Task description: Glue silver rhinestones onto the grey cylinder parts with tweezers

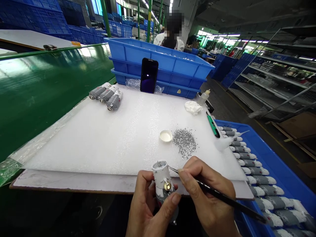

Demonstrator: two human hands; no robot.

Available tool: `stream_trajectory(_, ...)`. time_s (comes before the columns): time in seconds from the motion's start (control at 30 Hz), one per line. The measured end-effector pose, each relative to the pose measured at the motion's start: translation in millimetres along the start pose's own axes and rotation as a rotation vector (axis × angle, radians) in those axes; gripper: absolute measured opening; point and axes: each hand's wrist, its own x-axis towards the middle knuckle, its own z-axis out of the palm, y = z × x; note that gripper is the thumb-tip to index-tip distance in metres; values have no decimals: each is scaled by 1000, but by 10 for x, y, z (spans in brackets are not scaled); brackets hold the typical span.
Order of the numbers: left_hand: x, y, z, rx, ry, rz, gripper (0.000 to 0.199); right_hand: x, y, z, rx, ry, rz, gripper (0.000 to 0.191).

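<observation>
Above the table's near edge, my left hand is wrapped round a white and grey cylindrical model part. The part stands roughly upright, its open end upward, with a small brass-coloured piece on its side. My right hand grips black tweezers, whose thin tips reach the upper right side of the model part. Whether the tips hold anything is too small to tell. Beyond my hands lies a pile of tiny silver pieces. A small round dish with pale contents sits just left of the pile.
White foam sheet covers the table. Several similar cylinders lie at the far left. A phone leans on blue crates. A green cutter, crumpled tissue and bottle lie right. A blue bin holds more cylinders.
</observation>
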Motion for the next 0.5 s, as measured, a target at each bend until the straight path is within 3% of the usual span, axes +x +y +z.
stream_trajectory(0.5,10,-10,6,-20,25,14,32,5,17,11,-15,2,33,21)
